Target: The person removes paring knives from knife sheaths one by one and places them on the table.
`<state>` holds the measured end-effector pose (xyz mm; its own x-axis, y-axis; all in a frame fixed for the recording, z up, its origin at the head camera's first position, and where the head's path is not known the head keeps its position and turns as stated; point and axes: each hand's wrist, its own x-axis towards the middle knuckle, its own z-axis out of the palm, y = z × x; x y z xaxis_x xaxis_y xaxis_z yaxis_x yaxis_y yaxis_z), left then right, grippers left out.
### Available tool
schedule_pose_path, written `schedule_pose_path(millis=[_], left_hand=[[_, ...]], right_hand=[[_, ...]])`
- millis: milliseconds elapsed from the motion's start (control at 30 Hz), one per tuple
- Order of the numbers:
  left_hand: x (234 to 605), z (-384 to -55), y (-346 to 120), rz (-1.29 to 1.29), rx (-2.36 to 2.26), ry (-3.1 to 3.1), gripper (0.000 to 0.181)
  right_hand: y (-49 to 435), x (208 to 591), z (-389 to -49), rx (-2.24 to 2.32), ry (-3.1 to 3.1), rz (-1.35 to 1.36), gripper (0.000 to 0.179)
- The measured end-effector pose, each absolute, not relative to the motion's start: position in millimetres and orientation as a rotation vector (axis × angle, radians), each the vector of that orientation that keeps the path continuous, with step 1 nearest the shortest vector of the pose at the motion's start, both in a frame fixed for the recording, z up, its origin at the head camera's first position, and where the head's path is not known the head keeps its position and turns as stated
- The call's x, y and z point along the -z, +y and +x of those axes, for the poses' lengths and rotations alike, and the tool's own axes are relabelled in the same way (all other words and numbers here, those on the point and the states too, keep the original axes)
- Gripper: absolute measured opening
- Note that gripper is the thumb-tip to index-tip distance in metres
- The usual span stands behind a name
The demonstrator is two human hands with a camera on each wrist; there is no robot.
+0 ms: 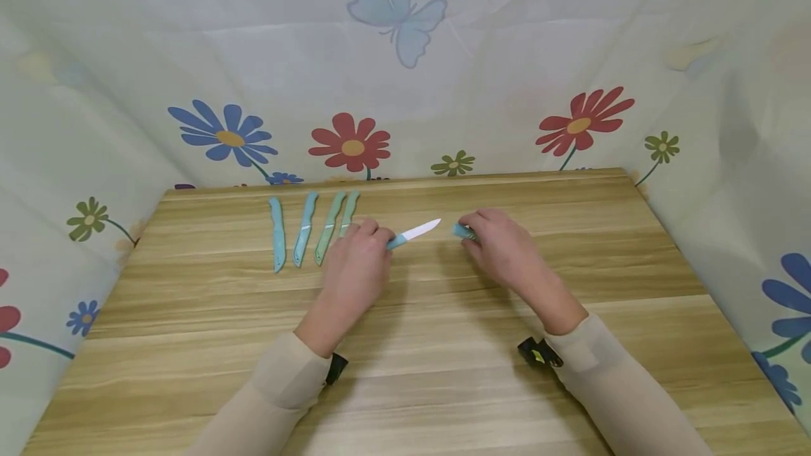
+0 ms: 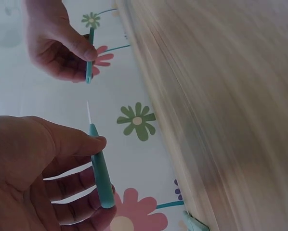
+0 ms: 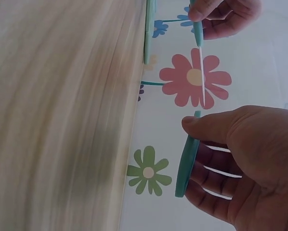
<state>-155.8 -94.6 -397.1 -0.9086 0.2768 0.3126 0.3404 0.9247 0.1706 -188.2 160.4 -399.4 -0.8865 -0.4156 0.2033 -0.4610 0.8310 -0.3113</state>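
My left hand [image 1: 357, 259] grips a small knife [image 1: 418, 231] by its blue-green handle, the bare white blade pointing right. In the left wrist view, the thumb and fingers pinch that handle [image 2: 102, 180]. Across from it, my right hand [image 1: 507, 248] holds a blue-green blade sheath [image 1: 464, 231] between thumb and fingers. The right wrist view has the sheath [image 3: 186, 166] upright, its end just short of the blade tip [image 3: 202, 91]; the two are apart. Both hands are above the table.
Left of my hands, two blue sheathed knives [image 1: 277, 234] and two green ones [image 1: 329, 227] lie in a row on the wooden table [image 1: 443, 385]. My left hand partly covers the rightmost one. Flower-printed cloth [image 1: 266, 41] rises behind the table and on both sides.
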Motion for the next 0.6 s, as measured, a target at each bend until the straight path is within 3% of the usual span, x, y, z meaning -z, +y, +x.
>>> schedule_pose_path(millis=[600], left_hand=[[400.9, -161.0, -43.6, -0.35, 0.45, -2.945, 0.015]], right_hand=[[176.5, 398.8, -190.7, -0.67, -3.007, 0.392, 0.029]])
